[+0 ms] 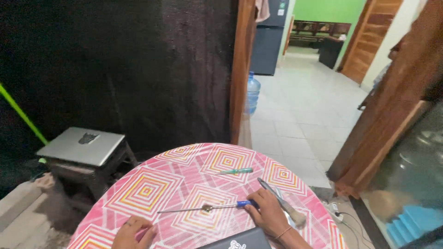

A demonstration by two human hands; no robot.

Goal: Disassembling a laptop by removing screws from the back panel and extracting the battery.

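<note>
My right hand (268, 215) rests on the round table (152, 189) with its fingers on the blue handle of a long screwdriver (207, 208), whose thin shaft points left. A grey brush (282, 202) lies just right of that hand. A smaller green-handled screwdriver (236, 171) lies farther back on the table. My left hand (134, 233) lies flat on the pink patterned cloth near the front edge, holding nothing. A dark laptop (235, 240) sits between my hands at the bottom edge.
A closed silver laptop (82, 145) rests on a low stool at the left. A dark curtain hangs behind the table. A wooden door frame (241, 69) and a blue water bottle (252, 92) stand beyond, with a tiled floor to the right.
</note>
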